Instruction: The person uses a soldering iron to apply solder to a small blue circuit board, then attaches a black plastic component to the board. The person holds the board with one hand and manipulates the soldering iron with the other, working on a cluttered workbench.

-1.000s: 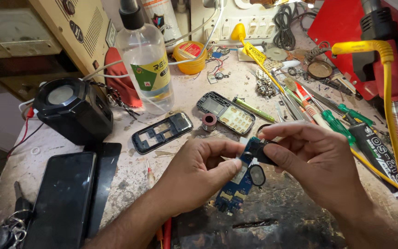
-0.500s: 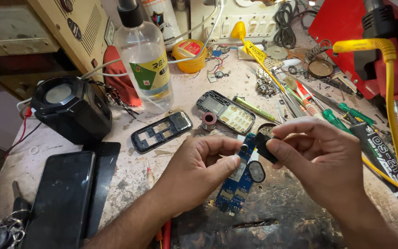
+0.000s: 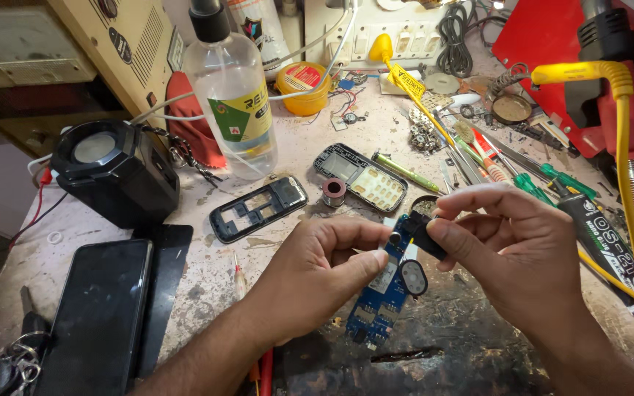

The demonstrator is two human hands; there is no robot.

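Two hands over the cluttered table: left hand pinching a blue phone circuit board just above the surface, right hand gripping a small black part at the board's top end. Nearby: black phone frame, keypad housing, clear bottle, black speaker.

My two hands, the left hand and the right hand, are bare: no gloves, rings or watch. Both forearms are uncovered to the frame's edge, no sleeve showing; fingernails short.
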